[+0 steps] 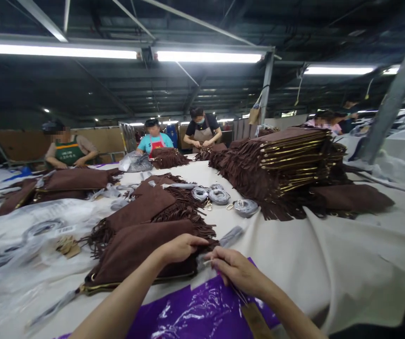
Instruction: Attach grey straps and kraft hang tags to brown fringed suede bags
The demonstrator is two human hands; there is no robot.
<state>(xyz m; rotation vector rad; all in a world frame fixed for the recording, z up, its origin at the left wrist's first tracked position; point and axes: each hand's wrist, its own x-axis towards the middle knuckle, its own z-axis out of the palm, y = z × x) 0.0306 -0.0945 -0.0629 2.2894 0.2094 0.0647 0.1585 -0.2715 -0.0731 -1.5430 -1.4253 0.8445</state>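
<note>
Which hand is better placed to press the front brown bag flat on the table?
Probably the left. The left hand lies on the brown bag, fingers at its right edge. The right hand is off the bag, over the purple plastic, pinching a thin cord.

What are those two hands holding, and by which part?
The left hand grips the brown fringed bag at its right edge. The right hand pinches something thin beside that edge, too small to identify.
</note>
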